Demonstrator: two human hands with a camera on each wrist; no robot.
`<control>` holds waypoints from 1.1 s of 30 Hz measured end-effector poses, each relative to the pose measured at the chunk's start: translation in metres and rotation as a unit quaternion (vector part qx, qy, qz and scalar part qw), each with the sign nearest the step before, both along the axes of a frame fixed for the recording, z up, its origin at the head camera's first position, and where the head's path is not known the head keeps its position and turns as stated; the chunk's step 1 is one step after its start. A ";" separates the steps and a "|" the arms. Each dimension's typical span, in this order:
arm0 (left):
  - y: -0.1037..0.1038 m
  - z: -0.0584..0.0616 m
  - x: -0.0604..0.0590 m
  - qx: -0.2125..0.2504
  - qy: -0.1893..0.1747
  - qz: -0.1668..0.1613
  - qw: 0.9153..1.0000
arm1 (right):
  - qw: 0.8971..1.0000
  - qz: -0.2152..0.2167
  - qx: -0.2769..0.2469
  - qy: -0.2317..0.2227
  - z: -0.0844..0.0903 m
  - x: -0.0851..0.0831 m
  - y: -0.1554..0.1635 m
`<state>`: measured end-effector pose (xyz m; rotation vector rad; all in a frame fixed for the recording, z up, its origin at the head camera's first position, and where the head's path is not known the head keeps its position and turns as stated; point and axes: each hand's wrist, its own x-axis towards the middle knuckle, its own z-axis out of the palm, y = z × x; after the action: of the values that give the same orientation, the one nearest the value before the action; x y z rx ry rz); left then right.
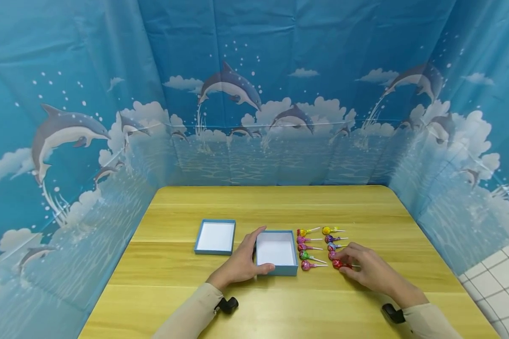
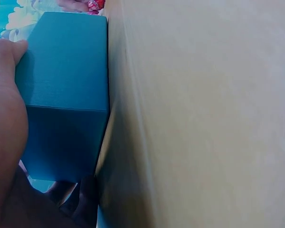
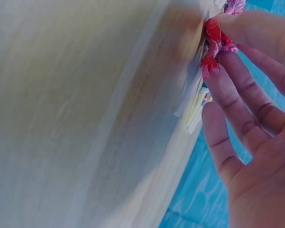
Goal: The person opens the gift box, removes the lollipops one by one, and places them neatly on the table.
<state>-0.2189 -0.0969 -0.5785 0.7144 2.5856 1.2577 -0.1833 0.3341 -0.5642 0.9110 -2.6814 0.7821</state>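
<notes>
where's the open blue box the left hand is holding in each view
Head: the blue box sits centre-bottom on the table, held by the left hand.
Left wrist: it fills the upper left, beside the palm.
Right wrist: only a sliver of blue shows at the top right; I cannot tell whether it is the box.
Shared landmark: the red lollipop.

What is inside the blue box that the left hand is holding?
The open blue cardboard box held by the left hand shows only a bare white floor; no lollipop lies in it. The near inner wall is hidden from the head view.
</notes>
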 end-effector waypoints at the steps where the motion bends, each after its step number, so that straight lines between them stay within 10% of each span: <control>1: 0.000 0.001 0.000 0.001 -0.001 0.000 1.000 | 1.000 -0.001 0.001 0.001 0.000 0.000 0.000; 33: -0.019 0.015 0.005 -0.035 0.045 0.015 0.998 | 0.998 -0.052 -0.006 0.041 0.009 0.011 -0.022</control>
<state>-0.2136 -0.1163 -0.5640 0.7392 2.7081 1.1608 -0.1721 0.3119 -0.5549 0.7776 -2.6270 0.7216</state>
